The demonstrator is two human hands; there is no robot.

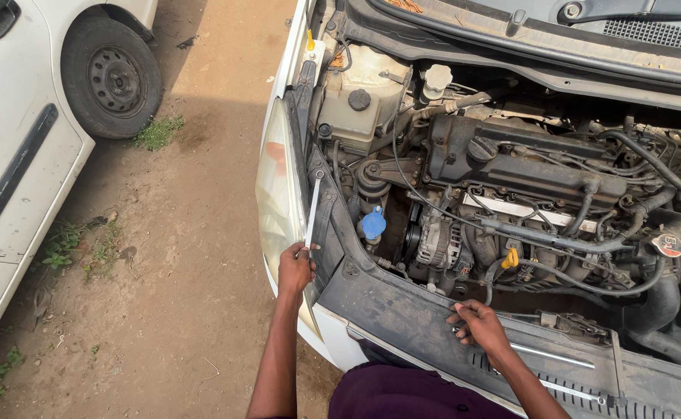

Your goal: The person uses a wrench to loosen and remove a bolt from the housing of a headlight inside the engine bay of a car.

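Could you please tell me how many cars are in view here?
2: the white car with its hood open in front of the person, and another white car parked at far left, only partly in frame.

Left hand (295,268) gripping, right hand (476,323) resting flat.

Red-ringed round label (669,245) on radiator cap — right of engine.

Bright, sharp daylight; soft shadows, engine bay recesses dark.
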